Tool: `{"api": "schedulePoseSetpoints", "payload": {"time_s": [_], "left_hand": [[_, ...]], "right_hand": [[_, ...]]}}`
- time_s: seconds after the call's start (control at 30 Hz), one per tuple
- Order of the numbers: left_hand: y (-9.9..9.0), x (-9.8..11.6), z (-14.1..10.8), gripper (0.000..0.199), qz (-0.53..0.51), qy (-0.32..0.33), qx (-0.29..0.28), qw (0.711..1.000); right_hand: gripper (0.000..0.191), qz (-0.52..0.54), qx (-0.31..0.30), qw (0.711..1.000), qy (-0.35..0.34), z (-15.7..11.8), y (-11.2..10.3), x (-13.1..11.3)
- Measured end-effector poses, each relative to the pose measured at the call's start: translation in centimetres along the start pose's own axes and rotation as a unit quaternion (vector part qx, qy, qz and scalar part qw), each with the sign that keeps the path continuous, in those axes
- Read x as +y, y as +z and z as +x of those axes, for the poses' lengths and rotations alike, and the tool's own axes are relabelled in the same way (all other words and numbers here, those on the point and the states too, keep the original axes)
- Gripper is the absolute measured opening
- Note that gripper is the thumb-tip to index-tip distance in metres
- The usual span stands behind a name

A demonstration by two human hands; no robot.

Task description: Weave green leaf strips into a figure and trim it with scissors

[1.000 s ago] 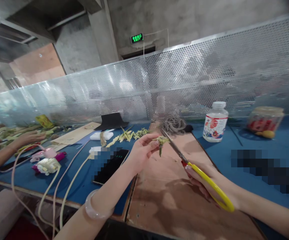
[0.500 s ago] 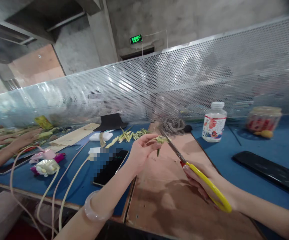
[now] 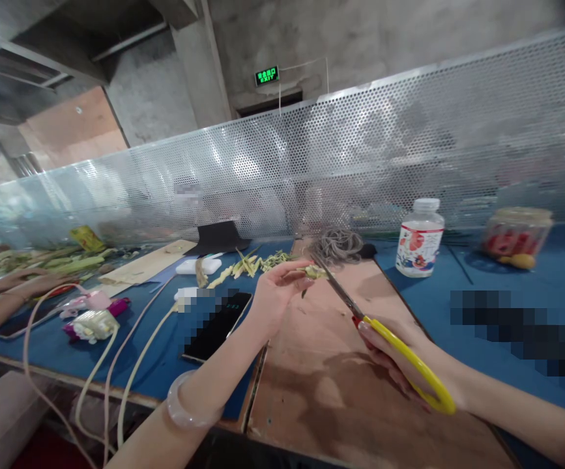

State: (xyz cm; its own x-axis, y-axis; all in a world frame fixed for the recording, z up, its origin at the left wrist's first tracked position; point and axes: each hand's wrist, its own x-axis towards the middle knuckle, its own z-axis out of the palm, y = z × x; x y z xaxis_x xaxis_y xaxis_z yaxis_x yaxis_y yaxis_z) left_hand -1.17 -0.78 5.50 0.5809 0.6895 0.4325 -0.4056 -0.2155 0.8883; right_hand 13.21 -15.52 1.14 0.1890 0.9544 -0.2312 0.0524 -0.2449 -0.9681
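A small pale green plant piece (image 3: 317,272) is pinched between the thumb and fingers of the left hand (image 3: 273,293), up above the brown wooden board (image 3: 321,397). The yellow scissors (image 3: 375,327) are gripped in the right hand (image 3: 394,348), with fingers curled around the handle. The blades are pointed up at the plant piece; whether it is touched by them cannot be told. Behind the blades, a heap of grey string (image 3: 339,246) is seen on the board. To the left, green strips (image 3: 246,266) and a black phone (image 3: 226,319) are laid on the blue table (image 3: 158,374).
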Motion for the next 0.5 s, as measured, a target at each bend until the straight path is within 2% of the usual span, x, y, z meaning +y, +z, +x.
{"api": "schedulePoseSetpoints", "payload": {"time_s": [0.2,0.5], "left_hand": [[0.0,0.0,0.0,0.026,0.013,0.010,0.003,1.000],[0.0,0.1,0.0,0.025,0.023,0.021,0.010,0.999]], "right_hand": [[0.037,0.002,0.002,1.000,0.026,0.4,-0.3,0.6],[0.034,-0.008,-0.021,1.000,0.021,0.4,-0.8,1.2]]}}
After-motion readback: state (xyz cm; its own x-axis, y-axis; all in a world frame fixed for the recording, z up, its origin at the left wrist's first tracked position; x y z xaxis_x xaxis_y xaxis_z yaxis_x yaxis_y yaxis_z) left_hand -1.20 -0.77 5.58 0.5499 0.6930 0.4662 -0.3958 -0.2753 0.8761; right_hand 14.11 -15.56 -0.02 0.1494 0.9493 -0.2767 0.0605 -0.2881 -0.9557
